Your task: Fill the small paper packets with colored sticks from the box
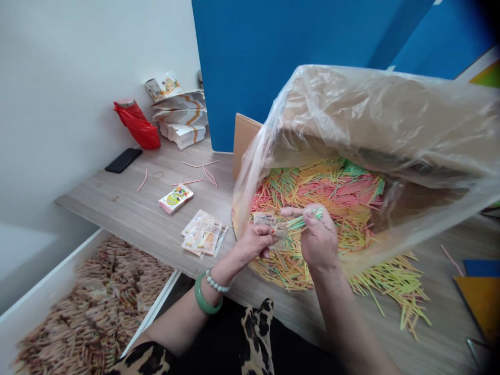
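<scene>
My left hand (258, 242), with a green bangle and a beaded bracelet at the wrist, pinches a small clear printed packet (265, 219). Just to its right, my right hand (318, 234) is closed around a few green and yellowish sticks (299, 223), whose far ends point at the packet's opening. Both hands are over the front of a plastic-lined carton (371, 109) holding a heap of pink, green, yellow and orange sticks (336, 187). Filled packets (205, 233) lie in a loose pile on the table left of my left hand.
On the wooden table (156, 219) are a card stack (175, 198), loose sticks, a black phone (123, 160), a red bag (137, 125) and stacked folded boxes (182, 122). Sticks spill out at the carton's right front. A white bin (50, 284) full of packets stands lower left.
</scene>
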